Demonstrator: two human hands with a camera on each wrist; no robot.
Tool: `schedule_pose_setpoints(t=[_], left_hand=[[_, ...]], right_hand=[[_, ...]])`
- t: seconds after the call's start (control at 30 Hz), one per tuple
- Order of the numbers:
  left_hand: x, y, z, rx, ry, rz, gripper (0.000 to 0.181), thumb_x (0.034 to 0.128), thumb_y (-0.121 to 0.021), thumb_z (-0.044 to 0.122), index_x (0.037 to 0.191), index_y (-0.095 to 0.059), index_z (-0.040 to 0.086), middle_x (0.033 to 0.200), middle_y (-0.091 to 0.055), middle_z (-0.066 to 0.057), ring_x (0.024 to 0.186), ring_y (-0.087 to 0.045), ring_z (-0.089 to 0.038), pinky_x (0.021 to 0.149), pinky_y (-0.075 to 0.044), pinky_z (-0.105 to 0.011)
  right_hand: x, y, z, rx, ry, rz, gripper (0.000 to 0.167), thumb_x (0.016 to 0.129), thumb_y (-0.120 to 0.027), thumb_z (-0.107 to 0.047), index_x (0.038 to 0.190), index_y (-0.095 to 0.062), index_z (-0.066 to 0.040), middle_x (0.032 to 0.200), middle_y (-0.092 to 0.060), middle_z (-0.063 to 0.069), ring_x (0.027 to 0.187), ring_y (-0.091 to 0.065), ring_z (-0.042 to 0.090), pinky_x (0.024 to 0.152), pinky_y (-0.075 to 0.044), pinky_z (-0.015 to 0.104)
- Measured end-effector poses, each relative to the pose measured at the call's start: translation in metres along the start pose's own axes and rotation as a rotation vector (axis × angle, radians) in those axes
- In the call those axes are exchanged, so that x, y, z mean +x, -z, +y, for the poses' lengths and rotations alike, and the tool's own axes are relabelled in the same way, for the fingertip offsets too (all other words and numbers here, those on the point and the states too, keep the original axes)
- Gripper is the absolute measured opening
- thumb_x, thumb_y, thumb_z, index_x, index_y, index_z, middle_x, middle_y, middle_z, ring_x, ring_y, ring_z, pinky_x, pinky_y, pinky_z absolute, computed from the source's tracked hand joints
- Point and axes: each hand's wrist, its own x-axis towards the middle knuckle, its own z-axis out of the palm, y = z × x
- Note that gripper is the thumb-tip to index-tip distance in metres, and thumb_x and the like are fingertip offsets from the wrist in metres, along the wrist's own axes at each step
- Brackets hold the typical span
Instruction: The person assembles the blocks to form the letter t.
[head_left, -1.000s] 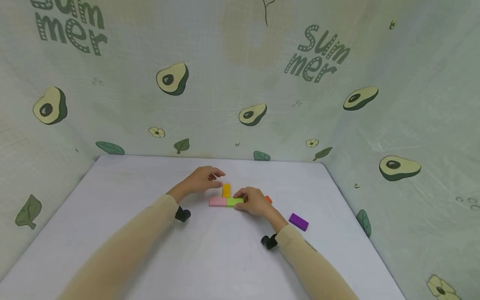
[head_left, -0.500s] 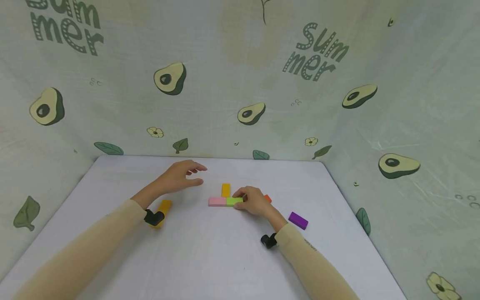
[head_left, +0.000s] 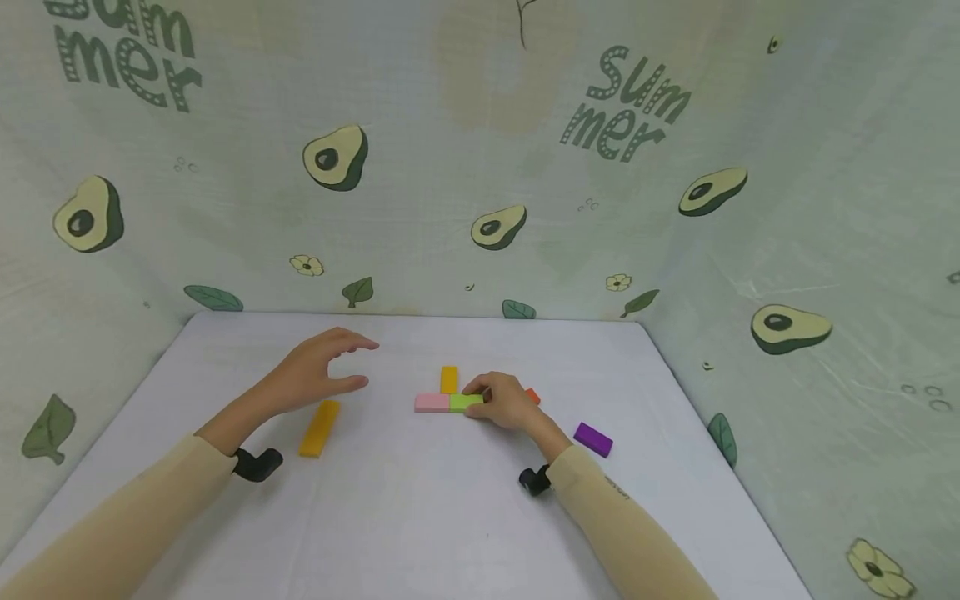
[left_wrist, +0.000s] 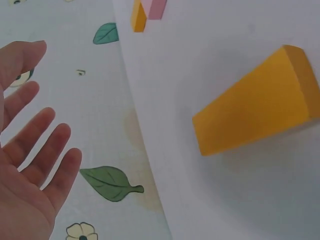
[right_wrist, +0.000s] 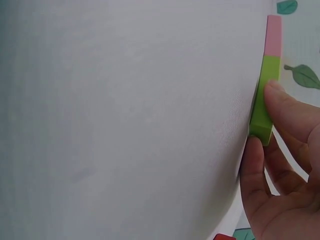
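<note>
My right hand [head_left: 506, 402] pinches a light green block [head_left: 461, 403], thumb on one side and fingers on the other. End to end with that block lies a pink block [head_left: 432, 403], and the right wrist view shows the two in line. A yellow block [head_left: 448, 379] stands out behind them, near where they join. Over the left part of the table, my left hand [head_left: 307, 373] holds nothing, its thumb and fingers spread apart. Below its wrist is a longer orange-yellow block [head_left: 319, 429], which fills much of the left wrist view and is untouched.
A purple block [head_left: 593, 439] lies to the right of my right hand. Behind that hand an orange-red block [head_left: 532, 396] shows only partly. The white table [head_left: 420, 517] meets an avocado-print cloth [head_left: 420, 275] at the back and sides.
My left hand has moved left, away from the yellow block, and the longer orange-yellow block has come into sight from under the arm. The right hand keeps its pinch on the green block.
</note>
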Motion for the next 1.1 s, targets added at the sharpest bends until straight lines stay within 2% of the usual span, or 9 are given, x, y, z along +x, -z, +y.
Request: schedule_pose_setpoints(t=[0.17,0.4,0.57,0.77,1.1], left_hand=[[-0.018,-0.001,-0.01,-0.002,-0.009,-0.045,0.061,0.0946,-0.083,0.034,0.15,-0.06,0.024,0.154,-0.055,-0.006,0.143,-0.048,-0.036,0.111,-0.046,-0.066],[-0.038,-0.008,-0.025,-0.015,0.004,-0.118,0.073,0.0906,-0.087,0.028,0.156,-0.054,0.022,0.161,-0.048,-0.009,0.149,-0.04,-0.04,0.115,-0.04,-0.07],[-0.052,-0.013,-0.037,0.003,-0.003,-0.163,0.081,0.0868,-0.09,0.027,0.157,-0.052,0.022,0.163,-0.047,-0.009,0.15,-0.04,-0.04,0.115,-0.04,-0.07],[-0.068,-0.014,-0.047,-0.006,0.0,-0.183,0.085,0.0831,-0.093,0.037,0.157,-0.053,0.021,0.163,-0.046,-0.011,0.149,-0.041,-0.042,0.116,-0.039,-0.069],[-0.081,-0.017,-0.062,0.003,-0.005,-0.204,0.087,0.0838,-0.09,0.048,0.157,-0.052,0.022,0.163,-0.048,-0.008,0.149,-0.044,-0.039,0.116,-0.04,-0.065]], right_hand=[[0.001,-0.002,0.0,-0.004,-0.012,0.0,0.027,0.094,-0.084,-0.021,0.12,-0.078,-0.019,0.107,-0.067,0.0,0.096,-0.056,0.021,0.083,-0.052,0.032],[-0.001,-0.001,-0.001,-0.001,-0.001,0.006,0.027,0.094,-0.084,-0.019,0.12,-0.078,-0.016,0.109,-0.068,0.002,0.096,-0.056,0.021,0.083,-0.051,0.031],[-0.001,-0.001,0.0,-0.002,-0.004,0.005,0.027,0.094,-0.084,-0.02,0.12,-0.078,-0.017,0.11,-0.069,0.002,0.096,-0.056,0.02,0.083,-0.051,0.03],[-0.002,0.0,-0.002,-0.006,0.0,0.012,0.026,0.094,-0.084,-0.019,0.119,-0.078,-0.016,0.111,-0.069,0.002,0.097,-0.056,0.021,0.085,-0.052,0.033],[-0.002,0.0,-0.003,-0.004,-0.005,0.008,0.026,0.094,-0.084,-0.02,0.119,-0.078,-0.017,0.11,-0.07,0.001,0.096,-0.056,0.021,0.085,-0.051,0.032]])
